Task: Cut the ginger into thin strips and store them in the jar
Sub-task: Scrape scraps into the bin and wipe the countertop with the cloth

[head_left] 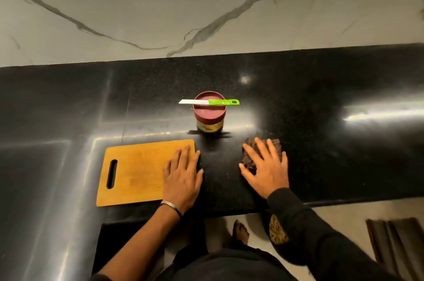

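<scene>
A jar (210, 125) with a dark red lid stands closed on the black counter, and a green-handled knife (210, 102) lies across that lid. A wooden cutting board (137, 171) with a handle slot lies bare to the front left. My left hand (182, 176) rests flat on the board's right edge, fingers spread. My right hand (266, 168) lies flat with spread fingers on a dark brown cloth (250, 157) to the right of the board. No ginger shows on the board or counter.
The black granite counter (321, 101) runs left to right, backed by a white marble wall (206, 5). A raised step in the counter lies at the left. The front edge is near my body, with floor, a foot and a mat (394, 241) below.
</scene>
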Demonstrator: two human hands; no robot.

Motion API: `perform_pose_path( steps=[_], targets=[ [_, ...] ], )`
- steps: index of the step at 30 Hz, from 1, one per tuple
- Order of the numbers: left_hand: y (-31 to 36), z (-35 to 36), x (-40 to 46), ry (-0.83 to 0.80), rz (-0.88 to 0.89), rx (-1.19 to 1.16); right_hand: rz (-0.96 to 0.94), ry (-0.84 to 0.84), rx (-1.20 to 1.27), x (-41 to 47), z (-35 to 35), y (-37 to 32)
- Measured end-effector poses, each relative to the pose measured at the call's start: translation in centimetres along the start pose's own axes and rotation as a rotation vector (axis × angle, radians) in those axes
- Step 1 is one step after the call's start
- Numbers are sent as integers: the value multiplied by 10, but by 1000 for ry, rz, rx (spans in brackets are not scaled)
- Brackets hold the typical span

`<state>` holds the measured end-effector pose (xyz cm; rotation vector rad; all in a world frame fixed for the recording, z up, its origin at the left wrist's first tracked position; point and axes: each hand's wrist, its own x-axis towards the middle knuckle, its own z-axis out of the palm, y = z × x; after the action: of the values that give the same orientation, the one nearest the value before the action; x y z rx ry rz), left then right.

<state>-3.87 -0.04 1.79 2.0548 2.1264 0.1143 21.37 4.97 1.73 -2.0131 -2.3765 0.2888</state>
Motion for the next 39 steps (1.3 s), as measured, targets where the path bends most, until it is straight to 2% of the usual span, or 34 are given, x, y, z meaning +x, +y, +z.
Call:
perform_pose_path(
  steps=[2,4,7,9,11,14,18,21,23,29,32,34,37,39],
  targets=[
    [6,-3,-1,35,31,-59,-35,16,18,-6,-5,14],
    [17,-6,-4,74,103,-115,-179,42,79,-25,-6,14],
    [32,-5,-9,97,153,-230,-473,-7,21,-71,15,-25],
    [34,-5,-11,118,124,-314,-537,-13,13,-81,30,-53],
    [35,-8,-11,139,108,-375,-477,25,29,-58,31,-60],
    [34,-8,-9,136,156,-365,-348,-4,-24,-8,17,-46],
    [43,3,-3,13,327,-124,-26,10,-28,36,2,0],
    [51,5,1,-46,352,-5,149,18,20,34,-5,27],
    [50,3,4,-43,341,-2,124,37,35,10,-6,20],
    [37,-6,15,-94,293,-3,-251,37,54,-77,25,-69],
    [34,-6,17,-84,287,-4,-352,28,0,-79,29,-50],
    [34,-5,15,-75,295,-14,-244,33,-18,-81,22,-7],
    [37,-2,11,-77,295,-25,74,49,-25,-75,4,72],
    [39,-1,9,-66,301,-39,263,63,4,-64,-7,100]
  ],
)
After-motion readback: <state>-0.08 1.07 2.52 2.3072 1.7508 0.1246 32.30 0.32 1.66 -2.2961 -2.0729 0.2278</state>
